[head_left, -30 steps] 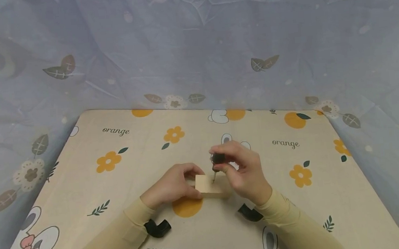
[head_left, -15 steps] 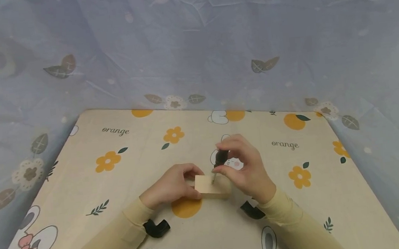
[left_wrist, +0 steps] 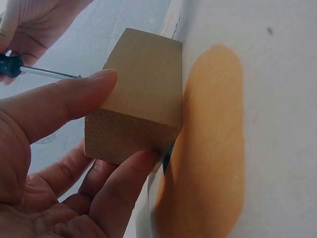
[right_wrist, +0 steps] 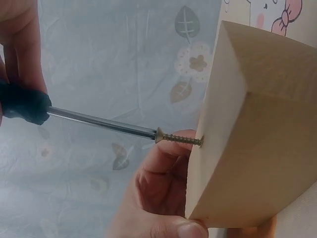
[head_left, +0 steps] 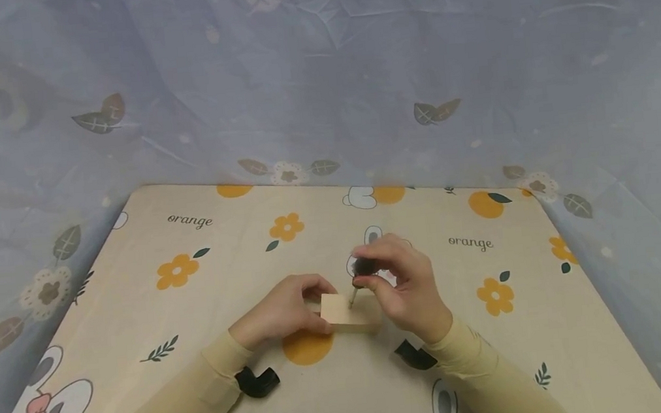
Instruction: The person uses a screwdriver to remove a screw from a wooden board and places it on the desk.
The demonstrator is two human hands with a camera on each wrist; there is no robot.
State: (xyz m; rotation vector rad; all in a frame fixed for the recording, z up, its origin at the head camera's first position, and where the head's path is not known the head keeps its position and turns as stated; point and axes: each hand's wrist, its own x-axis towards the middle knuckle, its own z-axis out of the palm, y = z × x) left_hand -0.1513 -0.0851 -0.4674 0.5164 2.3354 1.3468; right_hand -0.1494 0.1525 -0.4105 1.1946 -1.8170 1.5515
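Observation:
A pale wooden block lies on the patterned tabletop, and my left hand grips its left end between thumb and fingers. Out of the block's top face stands a brass-coloured screw, its tip in the wood and most of the thread showing. My right hand holds a screwdriver by its dark handle, thumb and fingers around it. The screwdriver's metal shaft meets the screw head, slightly tilted to the screw. In the left wrist view the left thumb hides most of the screw.
The table has a cream cover printed with flowers, rabbits and oranges. Black curved pieces show beside both wrists, one by the left wrist and one by the right wrist. A grey-blue patterned curtain hangs behind the table.
My right hand rose and its fingers opened out along the handle half a second ago, then came down and closed around it again. The left hand and block stayed in place.

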